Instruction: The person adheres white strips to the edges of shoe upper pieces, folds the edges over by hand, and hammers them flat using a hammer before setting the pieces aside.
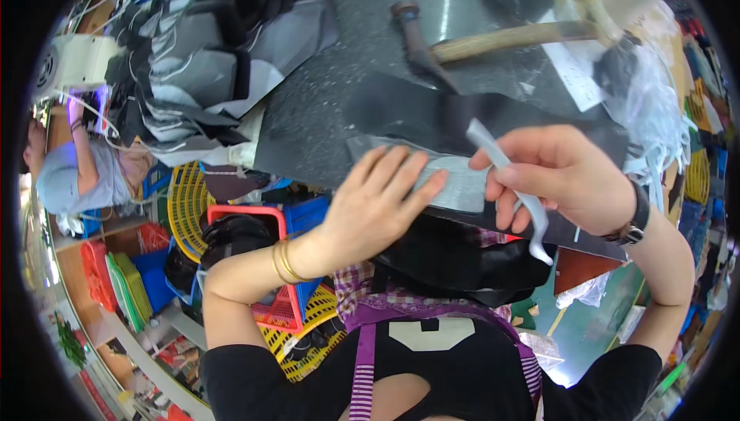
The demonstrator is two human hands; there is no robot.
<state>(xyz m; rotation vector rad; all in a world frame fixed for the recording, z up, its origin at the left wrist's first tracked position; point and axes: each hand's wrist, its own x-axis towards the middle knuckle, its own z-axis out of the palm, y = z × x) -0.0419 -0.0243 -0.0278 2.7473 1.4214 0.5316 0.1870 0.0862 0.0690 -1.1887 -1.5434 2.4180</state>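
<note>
My right hand [566, 176] pinches a narrow white strip [487, 144] between thumb and fingers. One end of the strip sticks up past the fingertips; the other hangs curled below the hand. Under it, at the table's near edge, lies a light grey rectangular piece [462, 184]. My left hand [376, 204] rests on that piece with fingers stretched out and spread, palm down. Just beyond the hands, a dark, flat piece of material [493, 117] lies across the dark speckled tabletop [308, 105].
A hammer with a wooden handle [516, 40] lies farther back. Grey and black cut pieces [204, 74] are heaped at the left. Clear plastic bags [647, 105] crowd the right side. Yellow baskets [189, 205] and a red crate [247, 211] stand below left; another person [81, 171] is at far left.
</note>
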